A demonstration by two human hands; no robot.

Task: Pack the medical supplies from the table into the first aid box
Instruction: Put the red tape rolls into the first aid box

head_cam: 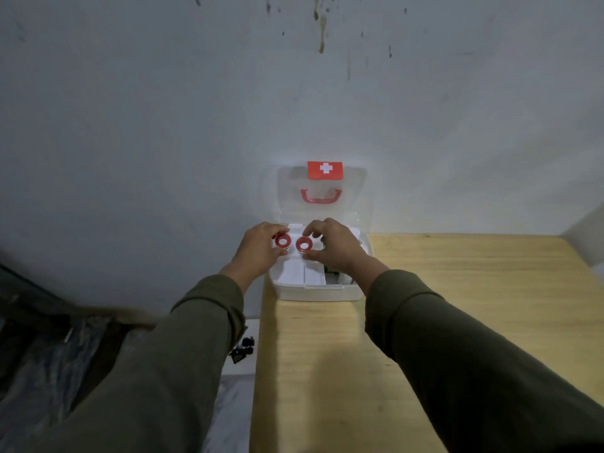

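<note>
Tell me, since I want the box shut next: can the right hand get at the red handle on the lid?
Probably not yet: the right hand grips a red-rimmed roll. The path to the red handle looks clear.

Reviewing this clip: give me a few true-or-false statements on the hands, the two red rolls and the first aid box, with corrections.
1. The first aid box has its lid open. True.
2. Each hand holds a red tape roll. True: left hand on the left tape roll, right hand on the right tape roll.
3. The rolls lie on the bare table. False: they are held over the box.
4. The box's handle is blue. False: red.
</note>
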